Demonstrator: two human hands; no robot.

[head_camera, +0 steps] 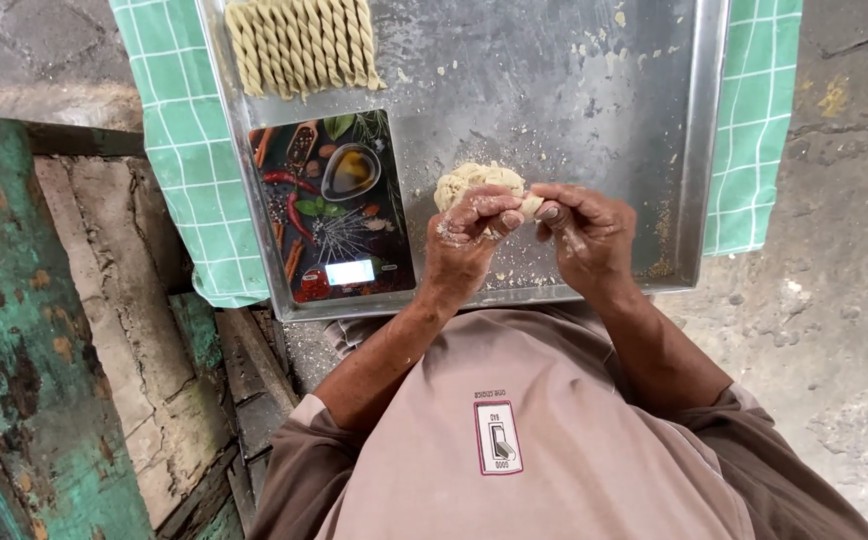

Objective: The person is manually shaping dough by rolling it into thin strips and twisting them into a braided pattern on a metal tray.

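A pale lump of dough (474, 180) sits on a large metal tray (594, 110), just beyond my fingers. My left hand (466, 240) and my right hand (584, 228) meet over the tray's near edge, fingertips pinched on a small piece of dough (528, 205) between them. Flour dusts both hands. A row of twisted dough sticks (301, 42) lies at the tray's far left corner. A flat kitchen scale (332, 205) with a spice picture and a small lit display rests on the tray, left of my hands.
A green checked cloth (186, 150) lies under the tray. Crumbs are scattered over the tray's metal. Worn green-painted wood (24, 330) stands at the left, and rough concrete floor (834, 250) is at the right.
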